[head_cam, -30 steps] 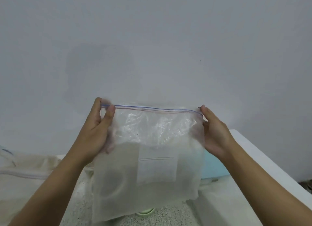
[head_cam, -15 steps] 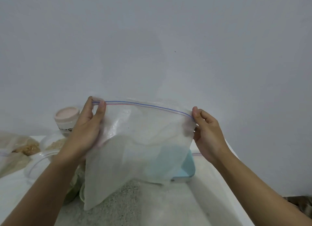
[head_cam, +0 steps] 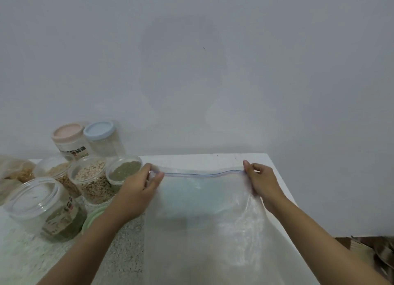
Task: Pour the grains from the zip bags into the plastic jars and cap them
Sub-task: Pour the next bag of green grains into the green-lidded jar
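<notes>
An empty clear zip bag [head_cam: 204,225] lies spread over the counter, its blue zip line along the far edge. My left hand [head_cam: 136,193] pinches the bag's left top corner. My right hand [head_cam: 261,182] pinches the right top corner. To the left stand several uncapped plastic jars: one with green grains [head_cam: 124,170], one with pale oats [head_cam: 92,181], one with brown grains [head_cam: 59,174], and a nearer one [head_cam: 42,208] with dark green grains low inside. A green lid [head_cam: 92,217] lies by my left forearm. Something pale blue shows blurred through the bag.
Two capped jars stand at the wall, one with a pink lid [head_cam: 67,132], one with a blue lid [head_cam: 98,130]. Filled grain bags [head_cam: 15,174] lie at far left. The white counter [head_cam: 213,160] ends at right, near my right arm.
Both hands have lowered the held-up bag from in front of the wall down onto the counter. The view has swung left and down, bringing the jars into sight.
</notes>
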